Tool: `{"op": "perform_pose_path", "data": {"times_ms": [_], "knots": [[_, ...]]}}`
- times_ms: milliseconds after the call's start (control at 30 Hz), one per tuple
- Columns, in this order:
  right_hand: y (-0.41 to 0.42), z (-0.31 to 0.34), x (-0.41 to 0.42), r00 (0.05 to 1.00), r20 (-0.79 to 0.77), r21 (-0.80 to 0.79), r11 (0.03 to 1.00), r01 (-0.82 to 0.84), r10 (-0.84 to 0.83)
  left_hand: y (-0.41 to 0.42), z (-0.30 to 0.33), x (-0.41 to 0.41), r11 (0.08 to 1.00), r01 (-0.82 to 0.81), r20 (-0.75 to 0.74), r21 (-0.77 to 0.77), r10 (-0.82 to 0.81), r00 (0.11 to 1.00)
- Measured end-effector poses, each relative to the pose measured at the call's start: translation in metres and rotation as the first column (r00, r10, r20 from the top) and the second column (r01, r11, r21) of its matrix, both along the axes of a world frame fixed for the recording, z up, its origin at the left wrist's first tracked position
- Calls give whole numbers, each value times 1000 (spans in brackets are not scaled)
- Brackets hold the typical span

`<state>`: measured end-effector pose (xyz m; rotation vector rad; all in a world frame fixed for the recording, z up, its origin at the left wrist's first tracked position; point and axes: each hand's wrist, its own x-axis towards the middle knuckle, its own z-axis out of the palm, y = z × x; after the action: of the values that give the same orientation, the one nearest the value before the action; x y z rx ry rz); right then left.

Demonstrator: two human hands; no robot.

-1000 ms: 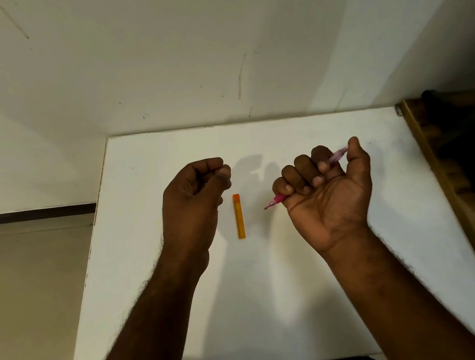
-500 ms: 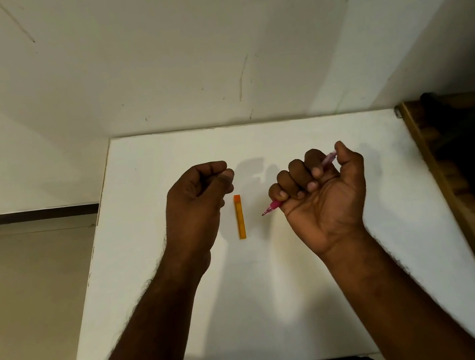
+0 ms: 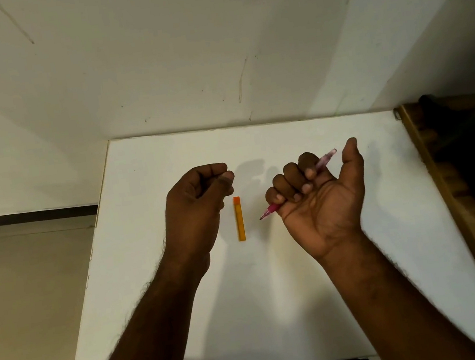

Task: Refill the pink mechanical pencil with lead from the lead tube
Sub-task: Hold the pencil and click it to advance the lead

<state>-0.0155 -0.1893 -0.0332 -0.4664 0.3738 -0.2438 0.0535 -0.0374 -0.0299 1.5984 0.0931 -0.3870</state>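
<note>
My right hand (image 3: pixel 320 199) is curled around the pink mechanical pencil (image 3: pixel 325 160), palm up. The pencil's tip points down-left and its back end sticks out past my fingers; my thumb stands off it. The orange lead tube (image 3: pixel 239 219) lies flat on the white table (image 3: pixel 307 306) between my hands, lengthwise away from me. My left hand (image 3: pixel 196 206) hovers just left of the tube, fingers curled, thumb and forefinger pinched together. Whether something thin sits in that pinch I cannot make out.
The table's far edge meets a pale wall (image 3: pixel 212 47). A wooden piece of furniture (image 3: pixel 463 204) stands against the table's right side. Tiled floor (image 3: pixel 28 298) lies beyond the table's left edge.
My right thumb has lifted off the pencil's back end, leaving that end bare. My left hand stays pinched in about the same spot. The tube has not moved.
</note>
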Motion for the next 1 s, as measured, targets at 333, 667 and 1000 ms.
{"op": "perform_pose_path", "data": {"times_ms": [333,667,1000], "knots": [[0,1,0,1000,10,-19,1000,-11,11,-1,1,0,1000,20,6,2,-20,1000],[1,3,1,999,20,-39,998,-42,42,1,1,1,999,30,10,11,-30,999],[2,5,1,999,18,-103,994,-40,42,0,2,1,999,35,17,21,-36,999]]}}
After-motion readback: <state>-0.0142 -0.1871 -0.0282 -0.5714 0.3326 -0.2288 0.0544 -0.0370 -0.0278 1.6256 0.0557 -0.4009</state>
